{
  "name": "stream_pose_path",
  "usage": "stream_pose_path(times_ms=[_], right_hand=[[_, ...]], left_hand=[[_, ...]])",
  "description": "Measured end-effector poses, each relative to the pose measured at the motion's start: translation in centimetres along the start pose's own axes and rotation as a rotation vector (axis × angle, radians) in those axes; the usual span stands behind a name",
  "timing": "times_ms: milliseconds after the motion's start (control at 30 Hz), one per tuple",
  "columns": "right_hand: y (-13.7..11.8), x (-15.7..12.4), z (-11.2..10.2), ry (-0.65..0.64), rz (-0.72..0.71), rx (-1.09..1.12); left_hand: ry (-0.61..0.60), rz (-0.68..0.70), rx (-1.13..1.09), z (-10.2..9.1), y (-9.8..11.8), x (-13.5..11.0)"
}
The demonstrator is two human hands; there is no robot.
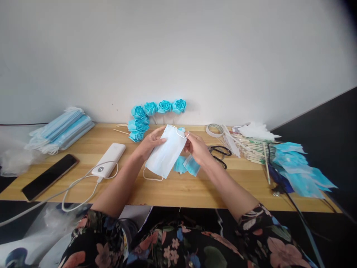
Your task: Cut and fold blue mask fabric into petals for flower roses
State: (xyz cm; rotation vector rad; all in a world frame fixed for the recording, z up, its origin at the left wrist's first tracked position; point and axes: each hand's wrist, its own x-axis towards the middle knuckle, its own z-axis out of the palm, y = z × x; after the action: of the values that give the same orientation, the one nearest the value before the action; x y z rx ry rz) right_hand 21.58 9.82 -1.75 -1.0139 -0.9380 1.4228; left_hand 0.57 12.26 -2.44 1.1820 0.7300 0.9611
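Note:
A light blue face mask [166, 152] is held up over the wooden table [178, 186], white side toward me. My left hand [149, 143] grips its left edge with thumb on top. My right hand [197, 147] pinches the mask's upper right corner near the white ear loop. The lower ear loop hangs down to the table. Blue cut mask pieces [186, 165] lie on the table just under my right hand.
Blue roses on sticks [156, 113] lean against the wall. A stack of masks [63, 130] sits at the left, with a phone [50, 176] and a white power bank [109, 159] with cable. Scissors [220, 152], tape [214, 130], sticks [251, 149] and blue scraps [302, 171] lie at the right.

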Motion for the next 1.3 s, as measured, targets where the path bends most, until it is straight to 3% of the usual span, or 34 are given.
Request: stream_pose_path(times_ms=[200, 300, 400, 533, 733, 867, 967, 1067, 1167, 1300], right_hand=[[0.3, 0.4, 0.3, 0.063, 0.058, 0.115], [0.9, 0.8, 0.3, 0.024, 0.083, 0.099], [1.5, 0.9, 0.4, -0.051, 0.056, -0.021], [2.5, 1.1, 0.9, -0.047, -0.087, -0.289], [3.3, 1.7, 1.7, 0.23, -0.491, -0.614], [3.1, 1.9, 1.6, 0.327, -0.552, -0.621], [3.0, 1.9, 1.2, 0.352, -0.554, -0.614], [3.2, 2.1, 0.5, 0.265, -0.487, -0.603], [3.1, 2.5, -0.6, 0.075, -0.417, -0.56], [1.7, 2.6, -1.9, -0.04, -0.535, -0.495]], left_hand=[[-0.03, -0.144, -0.144, 0.6, -1.1, -0.5], [0.091, -0.199, -0.147, 0.7, -2.0, -0.5], [0.207, -0.135, -0.151, 0.6, -2.4, -0.5], [0.282, -0.032, -0.068, 0.8, -2.8, -0.3], [0.518, 0.19, 0.255, 1.4, -3.8, -0.1], [0.627, 0.252, 0.248, 1.3, -3.5, 0.0], [0.629, 0.222, 0.19, 1.3, -3.1, 0.0], [0.554, 0.2, 0.141, 1.4, -2.8, -0.1], [0.487, 0.135, 0.061, 1.7, -2.5, -0.4], [0.44, 0.064, -0.001, 2.0, -2.0, -0.8]])
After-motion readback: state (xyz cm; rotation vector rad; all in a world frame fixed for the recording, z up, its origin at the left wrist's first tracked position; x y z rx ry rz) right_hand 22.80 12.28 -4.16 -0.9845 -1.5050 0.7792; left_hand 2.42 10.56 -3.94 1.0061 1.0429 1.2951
